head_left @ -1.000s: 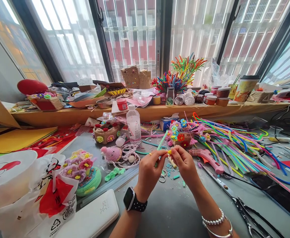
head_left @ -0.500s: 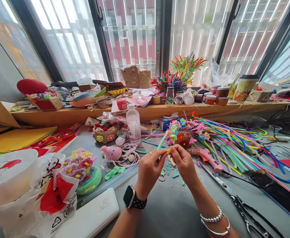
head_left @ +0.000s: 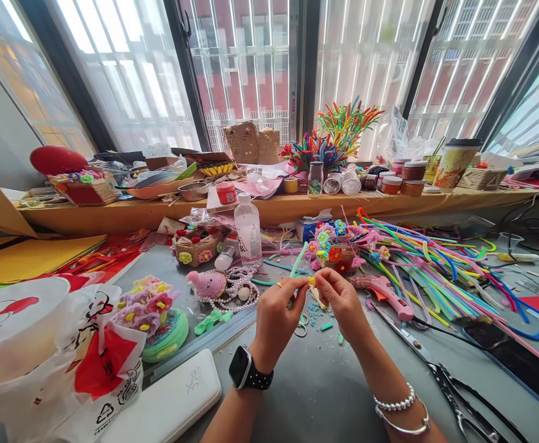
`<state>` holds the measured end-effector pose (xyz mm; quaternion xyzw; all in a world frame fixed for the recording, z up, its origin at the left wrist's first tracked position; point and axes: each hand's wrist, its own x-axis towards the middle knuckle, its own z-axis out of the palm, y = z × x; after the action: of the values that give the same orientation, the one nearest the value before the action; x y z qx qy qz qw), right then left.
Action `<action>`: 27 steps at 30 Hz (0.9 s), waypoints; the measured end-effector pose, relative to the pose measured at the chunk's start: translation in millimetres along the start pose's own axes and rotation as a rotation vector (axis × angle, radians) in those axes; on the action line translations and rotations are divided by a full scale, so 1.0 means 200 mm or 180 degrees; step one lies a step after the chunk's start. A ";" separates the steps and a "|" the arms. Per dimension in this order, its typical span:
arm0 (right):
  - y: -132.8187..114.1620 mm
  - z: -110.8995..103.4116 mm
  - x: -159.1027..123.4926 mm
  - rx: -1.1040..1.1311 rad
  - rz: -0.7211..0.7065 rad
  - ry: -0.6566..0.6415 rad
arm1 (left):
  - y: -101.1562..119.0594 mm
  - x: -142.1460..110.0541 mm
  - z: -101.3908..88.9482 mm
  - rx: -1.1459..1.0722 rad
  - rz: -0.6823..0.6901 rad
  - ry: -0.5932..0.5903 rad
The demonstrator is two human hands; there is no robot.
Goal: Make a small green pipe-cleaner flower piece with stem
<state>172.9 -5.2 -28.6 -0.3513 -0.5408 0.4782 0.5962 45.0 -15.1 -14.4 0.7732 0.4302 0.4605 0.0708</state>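
A small yellow fuzzy piece, apparently pipe cleaner [head_left: 312, 281], is pinched between the fingertips of both hands. My left hand [head_left: 276, 314] is closed on it, and a mint-green pipe cleaner [head_left: 299, 258] also runs through these fingers, its end sticking up behind them. My right hand [head_left: 343, 301] has thumb and forefinger pressed together at the piece's right side. Below the hands lie small scissors [head_left: 301, 326], mostly covered by the left hand, and bits of green pipe cleaner [head_left: 327, 327]. A pink glue gun [head_left: 387, 295] rests just right of my right hand.
Large black-handled scissors [head_left: 429, 363] and a dark phone [head_left: 514, 366] lie at right, below many loose pipe cleaners [head_left: 435, 280]. A clear bottle [head_left: 248, 231], pearl strings [head_left: 246, 295] and a flower basket [head_left: 200, 246] stand left of centre. A white power bank [head_left: 177, 394] lies front left.
The right fingertips have shifted slightly, and more of the yellow piece shows between the hands. The green pipe cleaner's upper end has tipped a little to the left.
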 end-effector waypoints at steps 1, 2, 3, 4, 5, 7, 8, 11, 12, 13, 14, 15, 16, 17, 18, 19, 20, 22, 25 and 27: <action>0.00 0.00 0.00 0.0153 0.0063 -0.0049 | 0.00 0.00 0.00 -0.0006 0.0004 0.0004; 0.00 0.00 0.00 0.0303 0.0145 -0.0095 | 0.00 0.00 0.00 -0.0011 0.0011 0.0010; 0.00 0.00 0.00 0.0443 0.0234 -0.0130 | 0.00 0.00 0.00 -0.0015 0.0022 0.0013; 0.01 0.00 0.00 0.0564 0.0314 -0.0158 | 0.00 0.00 0.00 -0.0021 0.0037 0.0014; 0.01 0.00 0.00 0.0668 0.0382 -0.0179 | 0.00 0.00 0.00 -0.0031 0.0051 0.0020; 0.01 -0.01 0.00 0.0844 0.0487 -0.0217 | 0.00 0.00 0.00 -0.0059 0.0078 0.0035; 0.02 -0.01 0.00 0.0917 0.0526 -0.0239 | 0.00 0.00 0.01 -0.0073 0.0087 0.0045; 0.02 -0.01 0.00 0.1063 0.0581 -0.0287 | 0.00 0.00 0.01 -0.0095 0.0090 0.0056; 0.03 -0.01 0.00 0.1086 0.0590 -0.0299 | 0.00 0.00 0.01 -0.0092 0.0087 0.0057; 0.03 -0.01 0.00 0.1102 0.0599 -0.0302 | 0.00 -0.01 0.01 -0.0087 0.0084 0.0061; 0.03 -0.01 0.00 0.1114 0.0609 -0.0300 | 0.00 -0.01 0.01 -0.0080 0.0082 0.0066; 0.02 -0.01 0.00 0.1124 0.0621 -0.0297 | 0.00 -0.01 0.01 -0.0074 0.0080 0.0072; 0.02 0.00 0.00 0.1131 0.0635 -0.0298 | 0.00 -0.01 0.01 -0.0069 0.0081 0.0075; 0.02 0.00 0.00 0.1140 0.0647 -0.0302 | 0.00 -0.01 0.01 -0.0064 0.0084 0.0081; 0.02 0.00 0.00 0.1147 0.0658 -0.0304 | 0.00 -0.01 0.01 -0.0058 0.0085 0.0091; 0.02 0.00 0.00 0.1147 0.0670 -0.0307 | 0.00 -0.01 0.01 -0.0047 0.0085 0.0103; 0.02 0.00 0.00 0.1137 0.0683 -0.0307 | 0.00 -0.01 0.02 -0.0032 0.0082 0.0115; 0.02 0.00 0.00 0.1081 0.0698 -0.0290 | 0.00 -0.01 0.02 0.0010 0.0066 0.0116; 0.02 0.00 0.00 0.0923 0.0671 -0.0306 | 0.00 -0.01 0.02 0.0078 0.0045 0.0071; 0.02 0.00 0.00 0.0848 0.0648 -0.0317 | 0.00 -0.01 0.02 0.0126 0.0057 0.0051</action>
<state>171.5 -4.3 -32.8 -0.2980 -0.4632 0.6204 0.5583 47.8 -14.8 -17.3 0.7746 0.4328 0.4587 0.0480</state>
